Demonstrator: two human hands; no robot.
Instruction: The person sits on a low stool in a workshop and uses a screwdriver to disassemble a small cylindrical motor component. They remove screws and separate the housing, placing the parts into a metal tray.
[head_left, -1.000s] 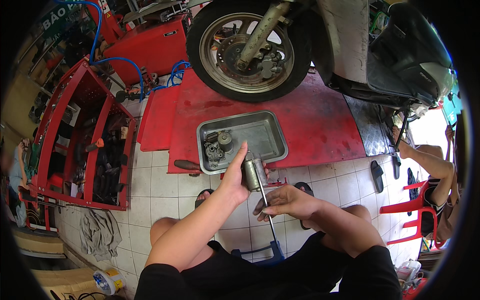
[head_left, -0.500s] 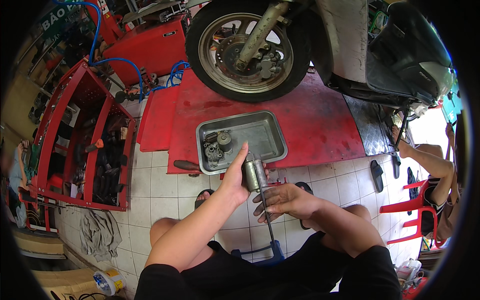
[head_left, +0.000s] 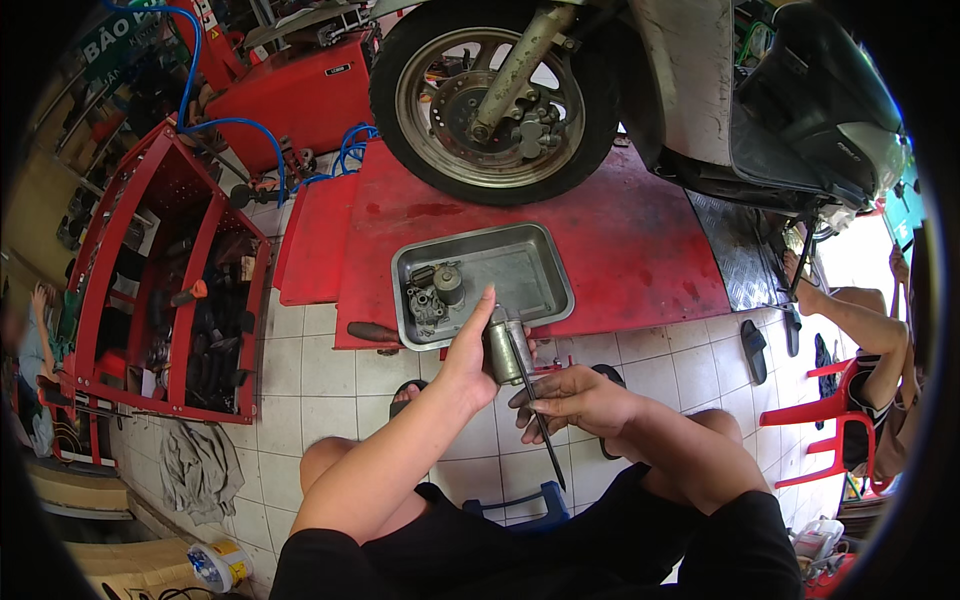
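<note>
My left hand [head_left: 465, 355] is closed round a cylindrical silver metal part [head_left: 503, 350], held upright just in front of the steel tray. My right hand [head_left: 570, 400], its fingertips darkened, grips a long thin metal rod [head_left: 550, 450] with curled fingers. The rod runs up against the cylinder and points down toward me at its other end. The tray [head_left: 540, 285] sits on the red platform [head_left: 630, 260] and holds greasy metal parts [head_left: 432, 292] at its left. A wooden-looking handle [head_left: 375, 330] lies beside it.
A scooter's front wheel [head_left: 450, 170] stands on the platform. A red tool cart [head_left: 110, 290] is at left, a grey cloth [head_left: 190, 470] on the tiles, a blue stool [head_left: 535, 510] below. A seated person's leg [head_left: 840, 320] and red chair [head_left: 800, 415] are at right; another person [head_left: 40, 340] is far left.
The rod has shifted and tilted, its upper part now lying further up along the cylinder. My right hand has moved only slightly; my left hand holds the cylinder in the same place.
</note>
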